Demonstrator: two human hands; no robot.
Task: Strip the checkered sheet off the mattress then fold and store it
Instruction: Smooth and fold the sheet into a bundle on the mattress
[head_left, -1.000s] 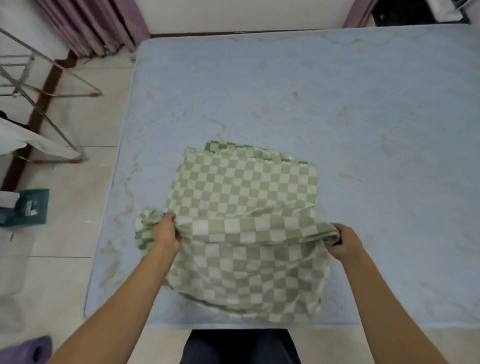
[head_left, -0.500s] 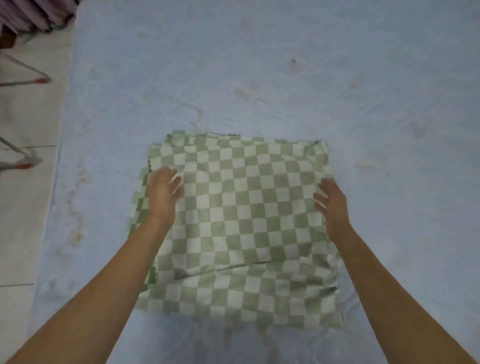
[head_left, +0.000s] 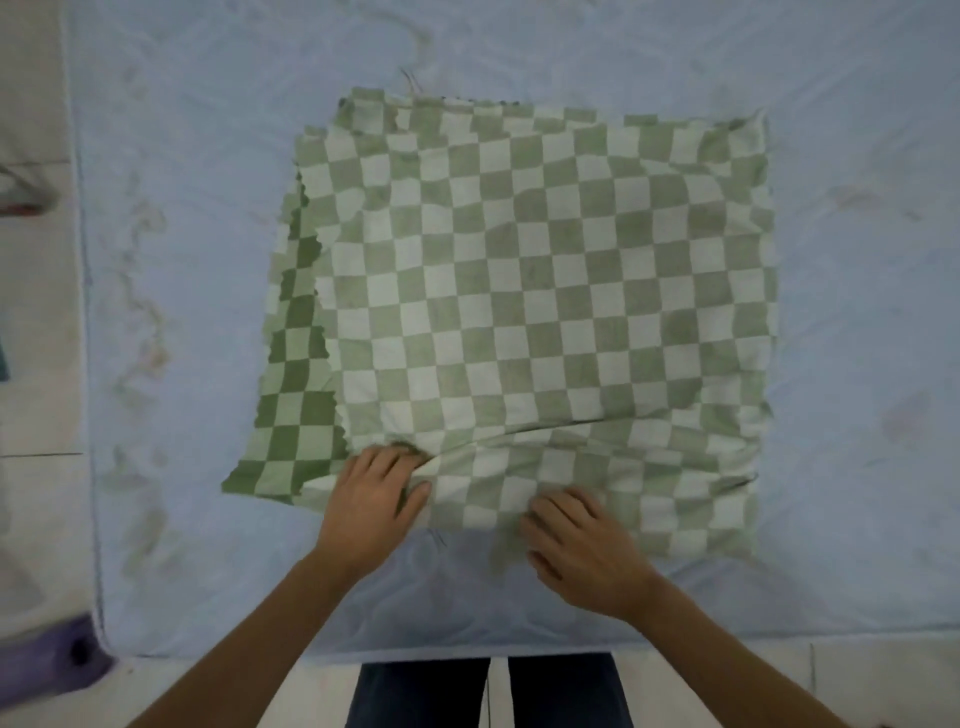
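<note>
On sheet (head_left: 545, 291), left hand (head_left: 371, 512) pinches.

The only camera, head-worn, looked almost straight down from above the near edge of the mattress (head_left: 519, 52), close in. The left grip (head_left: 371, 512) and right grip (head_left: 582, 551) sat low in frame, with the sheet (head_left: 545, 291) spreading beyond them.
</note>
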